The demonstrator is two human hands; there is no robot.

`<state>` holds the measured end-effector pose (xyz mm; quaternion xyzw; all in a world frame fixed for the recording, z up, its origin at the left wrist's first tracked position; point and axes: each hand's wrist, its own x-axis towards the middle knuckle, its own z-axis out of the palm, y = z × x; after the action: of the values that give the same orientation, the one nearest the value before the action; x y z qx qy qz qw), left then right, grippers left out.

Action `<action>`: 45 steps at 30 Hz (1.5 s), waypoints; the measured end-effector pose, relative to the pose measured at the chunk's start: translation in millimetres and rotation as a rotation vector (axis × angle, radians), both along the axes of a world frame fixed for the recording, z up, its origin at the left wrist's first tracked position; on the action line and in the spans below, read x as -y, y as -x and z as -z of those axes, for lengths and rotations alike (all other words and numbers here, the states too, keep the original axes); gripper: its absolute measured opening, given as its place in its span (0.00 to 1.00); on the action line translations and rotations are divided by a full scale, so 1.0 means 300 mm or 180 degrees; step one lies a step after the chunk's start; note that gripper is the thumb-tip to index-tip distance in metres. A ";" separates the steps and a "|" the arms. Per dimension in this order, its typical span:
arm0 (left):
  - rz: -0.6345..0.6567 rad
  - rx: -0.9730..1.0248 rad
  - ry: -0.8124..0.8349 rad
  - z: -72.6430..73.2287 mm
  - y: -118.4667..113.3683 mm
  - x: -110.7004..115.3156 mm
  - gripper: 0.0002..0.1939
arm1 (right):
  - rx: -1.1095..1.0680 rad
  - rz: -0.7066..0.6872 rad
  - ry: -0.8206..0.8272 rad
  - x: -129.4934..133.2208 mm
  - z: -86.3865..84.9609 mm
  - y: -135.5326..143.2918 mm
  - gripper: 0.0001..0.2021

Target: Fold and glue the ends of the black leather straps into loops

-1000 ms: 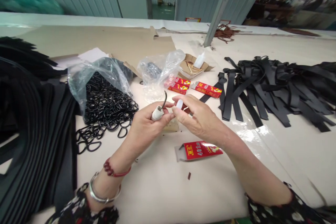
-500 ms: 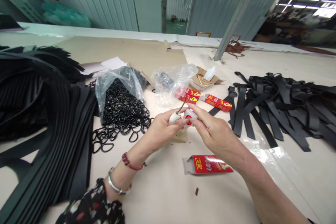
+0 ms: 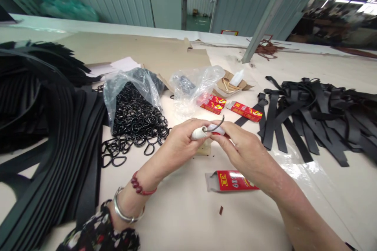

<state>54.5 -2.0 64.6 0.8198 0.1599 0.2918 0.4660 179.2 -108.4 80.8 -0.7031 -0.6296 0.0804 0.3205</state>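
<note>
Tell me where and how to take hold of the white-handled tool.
Best by its thick white handle, coming from the left, where the left hand grips it. The thin dark tip curves up and rightward by the small white container in the right hand, so fingers should probably avoid that end.

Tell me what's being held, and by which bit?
The left grip holds a curved tool by its white handle. The right grip holds a small bottle; exactly where is hidden.
</note>
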 end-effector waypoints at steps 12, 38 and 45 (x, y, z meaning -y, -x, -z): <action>-0.0070 0.0174 -0.0334 0.014 0.002 0.008 0.09 | -0.0223 0.0157 -0.0017 0.006 -0.004 0.004 0.02; -0.0062 0.0218 -0.0541 0.035 0.015 0.008 0.14 | -0.0165 0.0069 -0.0137 0.001 0.011 0.013 0.03; -0.0129 0.0211 -0.0502 0.039 0.012 0.012 0.14 | -0.0169 0.0073 -0.0018 -0.002 0.010 0.008 0.02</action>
<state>50.8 -5.7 52.8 0.8405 0.1376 0.3399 0.3990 176.8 -107.9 77.7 -0.7070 -0.6131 0.0935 0.3400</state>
